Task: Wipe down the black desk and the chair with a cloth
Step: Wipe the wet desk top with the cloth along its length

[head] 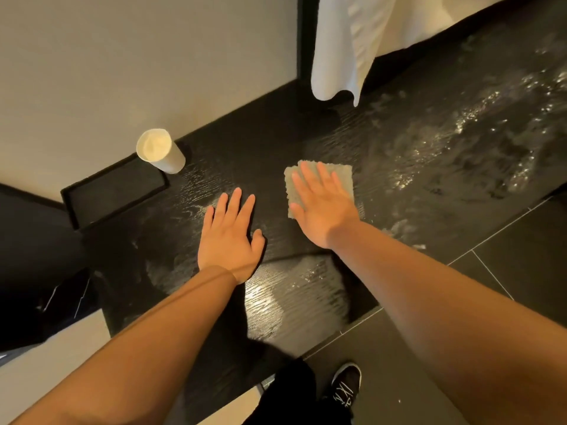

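Left forearm (pixel 138 348) and right forearm (pixel 445 302) reach in from the bottom edge, both bare; left hand (pixel 228 237) lies flat on the black desk (pixel 260 148), palm down, fingers straight and slightly spread, holding nothing; right hand (pixel 322 210) presses flat on a grey-green cloth (pixel 343 176), fingers straight and together, not curled round it; cloth sits on the desk just right of the left hand, its far and right edges showing past the fingertips; wet shiny streaks (pixel 445 142) cover the desk to the right of the cloth, and another wet patch (pixel 291 296) lies near the front edge between the forearms; black tray (pixel 113 191) sits on the desk at left against the beige wall (pixel 122 56); white cylindrical container (pixel 161 150) stands at the tray's far corner, cannot tell if on the tray or beside it; white fabric (pixel 346 41) hangs down over the desk's back edge; dark tiled floor (pixel 521 256) at lower right; black shoe (pixel 346 380) on the floor by the desk's front edge.
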{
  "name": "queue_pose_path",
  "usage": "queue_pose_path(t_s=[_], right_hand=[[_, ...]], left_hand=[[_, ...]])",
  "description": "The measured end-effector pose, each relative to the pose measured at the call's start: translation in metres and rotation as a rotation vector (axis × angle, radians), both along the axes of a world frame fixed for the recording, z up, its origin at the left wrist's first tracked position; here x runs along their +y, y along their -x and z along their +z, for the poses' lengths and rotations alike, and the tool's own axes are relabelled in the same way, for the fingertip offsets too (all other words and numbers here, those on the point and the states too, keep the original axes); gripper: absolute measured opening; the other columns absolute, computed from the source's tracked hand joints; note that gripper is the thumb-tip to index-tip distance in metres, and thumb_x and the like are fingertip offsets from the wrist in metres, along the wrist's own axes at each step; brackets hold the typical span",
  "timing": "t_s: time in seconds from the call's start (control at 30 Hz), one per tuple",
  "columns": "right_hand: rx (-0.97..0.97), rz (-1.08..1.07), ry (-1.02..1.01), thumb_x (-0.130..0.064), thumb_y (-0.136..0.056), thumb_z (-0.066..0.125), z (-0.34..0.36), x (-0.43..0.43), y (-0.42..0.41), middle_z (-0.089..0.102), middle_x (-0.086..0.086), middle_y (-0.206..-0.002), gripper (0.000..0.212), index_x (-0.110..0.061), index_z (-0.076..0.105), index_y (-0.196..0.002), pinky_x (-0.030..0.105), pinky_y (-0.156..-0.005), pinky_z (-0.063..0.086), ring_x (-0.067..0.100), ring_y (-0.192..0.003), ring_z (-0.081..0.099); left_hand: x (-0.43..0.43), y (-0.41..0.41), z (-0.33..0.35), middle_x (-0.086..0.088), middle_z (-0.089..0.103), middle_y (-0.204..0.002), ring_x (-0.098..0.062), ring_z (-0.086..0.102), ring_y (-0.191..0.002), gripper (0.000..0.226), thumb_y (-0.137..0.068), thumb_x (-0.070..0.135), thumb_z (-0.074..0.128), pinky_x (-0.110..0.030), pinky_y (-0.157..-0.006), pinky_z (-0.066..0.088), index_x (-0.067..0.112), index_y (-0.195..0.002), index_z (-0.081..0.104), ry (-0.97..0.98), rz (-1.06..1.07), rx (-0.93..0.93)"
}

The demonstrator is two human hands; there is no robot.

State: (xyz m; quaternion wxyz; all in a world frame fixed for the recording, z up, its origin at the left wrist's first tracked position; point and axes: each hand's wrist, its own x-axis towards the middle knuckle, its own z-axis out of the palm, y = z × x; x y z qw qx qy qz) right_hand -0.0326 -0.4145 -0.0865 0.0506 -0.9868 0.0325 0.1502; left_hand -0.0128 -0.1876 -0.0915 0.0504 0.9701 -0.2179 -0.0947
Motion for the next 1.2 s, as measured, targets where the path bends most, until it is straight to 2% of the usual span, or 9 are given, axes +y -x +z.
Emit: queue_pose_path(t_s=[0.1, 0.23, 0.4, 0.5, 0.57, 0.73, 0.87, 1.1, 1.2], right_hand=[[0.006, 0.127, -0.052, -0.051, -0.105, 0.014, 0.002, 0.015, 0.046, -0.01, 0.003, -0.175, 0.07, -0.022, 0.005, -0.168, 0.049, -0.13, 0.0, 0.031, -0.16, -0.009], [-0.08, 0.232, -0.125, -0.054, -0.101, 0.038, 0.002, 0.026, 0.105, 0.019, 0.004, -0.173, 0.07, -0.02, 0.032, -0.163, 0.05, -0.129, 0.013, 0.032, -0.16, 0.011], [-0.049, 0.01, -0.04, -0.062, -0.101, 0.033, 0.0, 0.04, 0.061, -0.002, 0.002, -0.175, 0.079, -0.022, 0.012, -0.167, 0.052, -0.129, 0.006, 0.032, -0.16, -0.005], [-0.035, -0.192, -0.02, -0.056, -0.104, 0.035, 0.0, 0.064, 0.04, -0.007, 0.003, -0.175, 0.078, -0.022, 0.004, -0.167, 0.051, -0.129, 0.001, 0.032, -0.16, -0.008], [-0.029, -0.19, -0.04, -0.052, -0.105, 0.03, 0.001, 0.078, 0.057, -0.01, 0.003, -0.174, 0.074, -0.022, 0.002, -0.167, 0.052, -0.129, 0.002, 0.032, -0.16, -0.011], [-0.057, -0.093, -0.105, -0.051, -0.108, 0.024, 0.002, 0.124, 0.158, 0.001, 0.003, -0.176, 0.066, -0.021, 0.02, -0.166, 0.052, -0.129, 0.004, 0.029, -0.161, -0.01], [-0.046, -0.011, -0.08, -0.06, -0.105, 0.028, -0.005, 0.111, 0.17, 0.005, 0.0, -0.175, 0.07, -0.025, 0.022, -0.165, 0.05, -0.129, 0.0, 0.027, -0.161, -0.007], [-0.064, -0.317, -0.045, -0.06, -0.102, 0.03, -0.001, 0.065, 0.142, 0.0, -0.002, -0.175, 0.074, -0.025, 0.016, -0.166, 0.048, -0.128, -0.005, 0.03, -0.16, -0.006], [-0.124, -0.309, -0.072, -0.055, -0.102, 0.034, -0.003, 0.111, 0.161, 0.016, 0.006, -0.173, 0.07, -0.019, 0.03, -0.162, 0.049, -0.129, -0.004, 0.034, -0.16, 0.001]], left_hand=[[0.001, 0.0, 0.0, -0.004, 0.012, -0.177, -0.028, 0.006, -0.163, 0.074, -0.099, 0.051, 0.033, -0.051, -0.132, 0.008, 0.028, -0.168, 0.02, -0.001, 0.0, -0.005], [0.001, -0.002, 0.0, -0.004, 0.012, -0.177, -0.029, 0.006, -0.163, 0.074, -0.099, 0.051, 0.034, -0.052, -0.132, 0.008, 0.028, -0.168, 0.02, 0.016, -0.002, -0.002], [0.003, -0.003, -0.001, -0.005, 0.012, -0.177, -0.029, 0.005, -0.163, 0.074, -0.1, 0.052, 0.033, -0.053, -0.132, 0.007, 0.027, -0.168, 0.02, 0.038, -0.014, 0.009], [0.006, -0.004, -0.001, -0.006, 0.014, -0.177, -0.031, 0.007, -0.163, 0.073, -0.101, 0.054, 0.033, -0.053, -0.132, 0.009, 0.026, -0.167, 0.025, 0.056, -0.036, 0.011], [0.007, -0.005, 0.0, -0.007, 0.016, -0.176, -0.032, 0.009, -0.163, 0.07, -0.102, 0.053, 0.03, -0.054, -0.131, 0.01, 0.025, -0.166, 0.028, 0.076, -0.042, 0.022], [0.009, -0.005, 0.001, -0.008, 0.014, -0.177, -0.034, 0.007, -0.163, 0.068, -0.104, 0.049, 0.028, -0.054, -0.131, 0.009, 0.023, -0.167, 0.026, 0.069, -0.071, 0.022], [0.013, -0.004, 0.002, -0.011, 0.01, -0.177, -0.038, 0.006, -0.162, 0.072, -0.104, 0.051, 0.032, -0.055, -0.131, 0.008, 0.021, -0.168, 0.02, -0.003, -0.148, 0.035], [0.08, 0.035, 0.004, -0.006, 0.004, -0.178, -0.032, 0.0, -0.163, 0.078, -0.099, 0.057, 0.024, -0.052, -0.132, 0.007, 0.024, -0.169, 0.013, -0.075, -0.391, 0.07], [0.091, 0.044, 0.001, -0.004, 0.0, -0.178, -0.031, -0.003, -0.164, 0.079, -0.099, 0.058, 0.022, -0.052, -0.132, 0.004, 0.026, -0.169, 0.008, -0.113, -0.421, 0.064]])
